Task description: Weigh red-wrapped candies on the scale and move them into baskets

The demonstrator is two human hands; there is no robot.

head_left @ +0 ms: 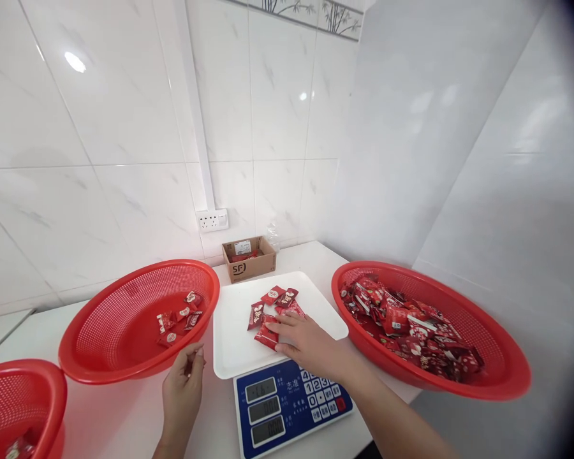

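Note:
My right hand [305,342] lies flat on the white pan [234,344] of a blue-faced digital scale [287,401], fingers spread over red candy packets [273,311] scattered on the pan. My left hand [184,386] hovers by the rim of the middle red basket [124,331], fingers curled loosely with thumb against fingertips; nothing shows in it. That basket holds a few red packets [179,317]. A red basket at the right [459,376] is heaped with many packets [406,325].
A small open cardboard box [249,257] stands against the tiled wall behind the scale, below a wall socket [212,220]. Another red basket [14,401] sits at the bottom left corner. White wall closes in on the right.

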